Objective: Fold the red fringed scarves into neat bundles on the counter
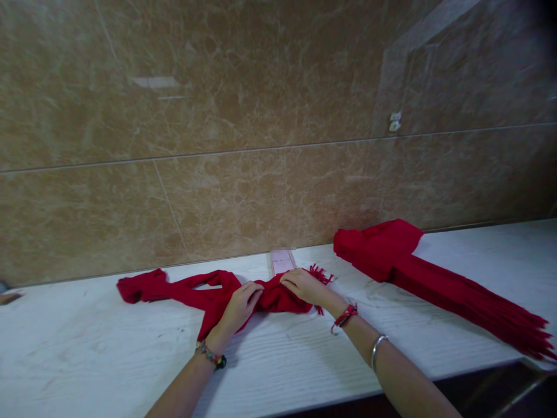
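Note:
A red fringed scarf (178, 290) lies bunched along the back of the white table (108, 354). My left hand (240, 307) is closed on a fold at the scarf's middle. My right hand (302, 285) is curled over the bunched cloth just to the right, near its fringe (321, 273). Both wrists wear bracelets. A second red scarf (391, 255) lies folded at the right, its long fringed end (513, 328) stretched toward the table's front right edge.
A small pink card (282, 261) lies against the brown marble wall (261, 116) behind the scarf. A small white fitting (394, 121) is fixed to the wall. A dark object (6, 293) shows at the far left edge.

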Available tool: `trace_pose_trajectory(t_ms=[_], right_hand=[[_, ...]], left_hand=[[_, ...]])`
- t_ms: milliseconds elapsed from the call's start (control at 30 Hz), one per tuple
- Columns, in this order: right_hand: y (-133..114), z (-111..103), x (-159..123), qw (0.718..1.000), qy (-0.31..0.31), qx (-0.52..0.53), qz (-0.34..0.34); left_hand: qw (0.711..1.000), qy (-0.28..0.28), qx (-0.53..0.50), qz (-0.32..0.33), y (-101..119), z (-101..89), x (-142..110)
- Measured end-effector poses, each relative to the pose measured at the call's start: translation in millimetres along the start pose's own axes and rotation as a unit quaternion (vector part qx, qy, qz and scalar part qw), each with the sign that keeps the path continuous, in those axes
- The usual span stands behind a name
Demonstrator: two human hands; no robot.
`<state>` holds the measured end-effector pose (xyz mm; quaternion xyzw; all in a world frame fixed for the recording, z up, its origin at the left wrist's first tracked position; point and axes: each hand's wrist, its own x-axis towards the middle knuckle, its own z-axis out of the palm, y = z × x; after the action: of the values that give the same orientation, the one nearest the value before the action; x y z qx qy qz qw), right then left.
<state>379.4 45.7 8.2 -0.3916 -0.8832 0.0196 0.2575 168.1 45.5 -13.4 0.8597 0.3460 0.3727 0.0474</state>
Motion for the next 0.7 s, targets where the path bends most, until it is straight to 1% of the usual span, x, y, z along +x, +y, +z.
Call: trace_pose_trajectory(t_ms=[100,300,433,533,600,700], right_hand=[[-1.1,-0.7,0.5,1.000,-0.022,-0.001,-0.019],[0.7,-1.7,0.9,1.000,-0.001,0.021,-0.016],[0.5,1.9,-0.6,0.998,0.014,0.065,0.006],[0.0,3.4,-2.4,0.994,0.030,0.103,0.030],[-0.9,1.1,-2.8,0.991,0.030,0.126,0.038],[-3.6,-8.1,-1.7,0.989,0.004,0.143,0.026]], left_hand=[[1.000,-0.002,-0.002,0.003,-1.5,-0.5,-0.9],[1.000,-0.016,-0.018,0.008,-3.7,1.1,-4.2],[0.999,-0.045,-0.021,0.010,-5.3,6.0,-5.8],[0.997,-0.067,-0.008,0.028,-4.3,8.1,-5.4],[0.998,-0.057,-0.007,0.038,-2.7,7.4,-4.7],[0.999,-0.025,-0.015,0.037,-0.3,4.9,-4.5]])
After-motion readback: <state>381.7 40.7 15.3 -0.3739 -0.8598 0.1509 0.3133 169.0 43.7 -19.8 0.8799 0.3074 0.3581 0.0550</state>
